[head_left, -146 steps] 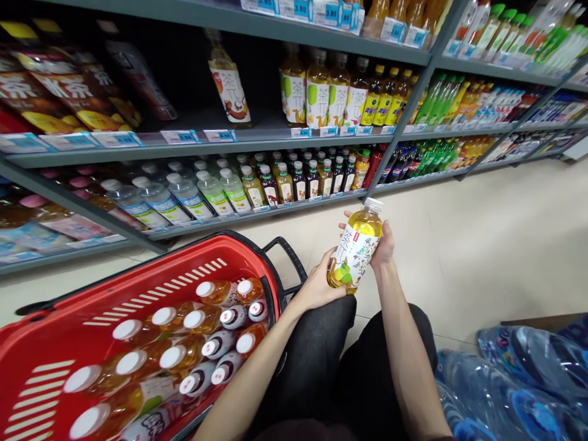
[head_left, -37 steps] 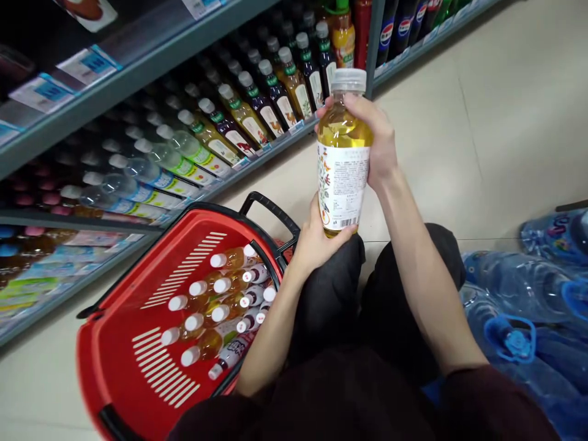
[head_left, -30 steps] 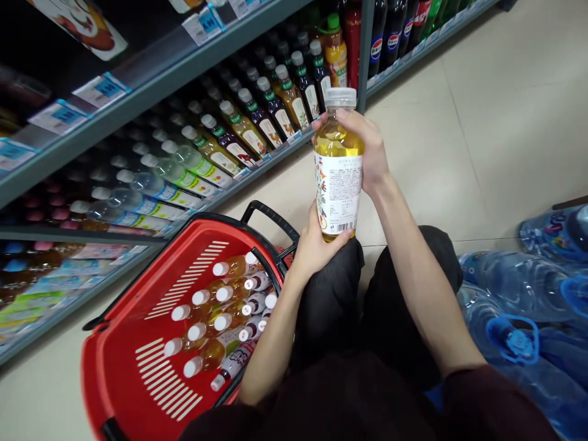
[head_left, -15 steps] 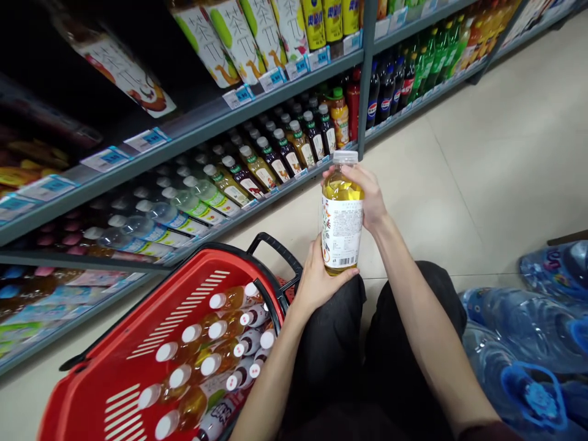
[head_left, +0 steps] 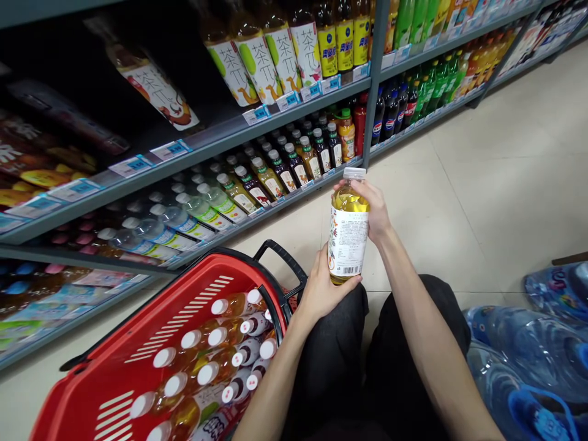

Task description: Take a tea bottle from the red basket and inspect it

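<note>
Nearest, a red basket (head_left: pixel 138 361) sits on the floor at the person's left, filled with lying bottles (head_left: pixel 215 352) whose white caps face up. Above the dark-trousered knees, the left hand (head_left: pixel 324 288) cups the base of an upright tea bottle (head_left: pixel 348 233), while the right hand (head_left: pixel 374 208) is wrapped around its shoulder, just below the white cap. The barcode side faces the camera. Beyond, the bottom shelf (head_left: pixel 257 217) carries rows of small bottles along its front edge.
</note>
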Demonstrator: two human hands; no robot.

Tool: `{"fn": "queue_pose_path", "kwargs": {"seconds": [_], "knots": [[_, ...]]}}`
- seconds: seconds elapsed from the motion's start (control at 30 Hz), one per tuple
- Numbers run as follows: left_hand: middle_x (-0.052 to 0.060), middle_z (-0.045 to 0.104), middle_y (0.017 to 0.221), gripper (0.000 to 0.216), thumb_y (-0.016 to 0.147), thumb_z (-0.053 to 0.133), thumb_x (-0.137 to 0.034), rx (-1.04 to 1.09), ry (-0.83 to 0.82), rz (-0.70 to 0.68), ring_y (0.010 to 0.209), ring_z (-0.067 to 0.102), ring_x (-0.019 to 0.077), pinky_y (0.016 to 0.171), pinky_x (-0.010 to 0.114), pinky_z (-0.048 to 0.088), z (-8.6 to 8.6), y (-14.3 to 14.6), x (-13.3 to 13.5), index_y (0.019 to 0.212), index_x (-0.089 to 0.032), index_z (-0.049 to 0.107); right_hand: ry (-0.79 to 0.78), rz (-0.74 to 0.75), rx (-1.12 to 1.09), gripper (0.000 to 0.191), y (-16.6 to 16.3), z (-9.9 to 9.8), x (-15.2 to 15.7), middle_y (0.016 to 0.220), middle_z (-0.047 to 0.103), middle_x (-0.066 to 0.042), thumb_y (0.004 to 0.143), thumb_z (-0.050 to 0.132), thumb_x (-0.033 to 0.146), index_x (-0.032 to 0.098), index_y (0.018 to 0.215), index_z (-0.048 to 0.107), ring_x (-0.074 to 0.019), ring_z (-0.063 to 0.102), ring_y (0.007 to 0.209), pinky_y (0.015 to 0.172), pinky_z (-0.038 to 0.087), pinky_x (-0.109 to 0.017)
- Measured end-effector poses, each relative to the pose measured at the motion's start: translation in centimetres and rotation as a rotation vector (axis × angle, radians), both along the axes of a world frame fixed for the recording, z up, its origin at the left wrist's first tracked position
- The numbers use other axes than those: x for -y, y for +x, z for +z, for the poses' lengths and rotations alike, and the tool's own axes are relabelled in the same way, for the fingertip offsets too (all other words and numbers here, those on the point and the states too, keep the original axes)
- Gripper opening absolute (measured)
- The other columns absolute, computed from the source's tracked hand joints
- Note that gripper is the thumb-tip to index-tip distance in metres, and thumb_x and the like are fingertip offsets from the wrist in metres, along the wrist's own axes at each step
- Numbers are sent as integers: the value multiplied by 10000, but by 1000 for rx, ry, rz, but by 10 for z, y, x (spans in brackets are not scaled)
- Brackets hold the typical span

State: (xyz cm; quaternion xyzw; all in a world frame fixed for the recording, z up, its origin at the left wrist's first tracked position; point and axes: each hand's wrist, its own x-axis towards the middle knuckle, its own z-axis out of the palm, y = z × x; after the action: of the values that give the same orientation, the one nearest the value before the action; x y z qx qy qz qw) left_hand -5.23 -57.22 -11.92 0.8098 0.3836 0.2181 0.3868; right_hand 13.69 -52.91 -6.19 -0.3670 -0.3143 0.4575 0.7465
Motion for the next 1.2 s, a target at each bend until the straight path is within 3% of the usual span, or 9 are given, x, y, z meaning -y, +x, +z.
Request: {"fn": "queue_pose_path", "kwargs": {"seconds": [0.33, 1.2], "knots": [[148, 532, 1480, 871, 832, 757, -462, 11, -29, -3, 1361, 543, 322, 1126, 480, 441, -2, -1, -1, 1537, -237, 298, 9, 39, -60, 339, 2, -6, -4, 967, 776, -56, 804, 525, 459, 223, 950, 720, -236, 704, 970, 801, 560, -374], [167, 529, 1492, 877, 829, 765, -447, 4, -54, 8, 1358, 550, 345, 1112, 503, 451, -8, -2, 0, 1541, -215, 309, -8, -72, -20, 222, -2, -2, -3, 885, 764, -32, 815, 700, 431, 226, 891, 740, -190, 702, 802, 778, 560, -354]]}}
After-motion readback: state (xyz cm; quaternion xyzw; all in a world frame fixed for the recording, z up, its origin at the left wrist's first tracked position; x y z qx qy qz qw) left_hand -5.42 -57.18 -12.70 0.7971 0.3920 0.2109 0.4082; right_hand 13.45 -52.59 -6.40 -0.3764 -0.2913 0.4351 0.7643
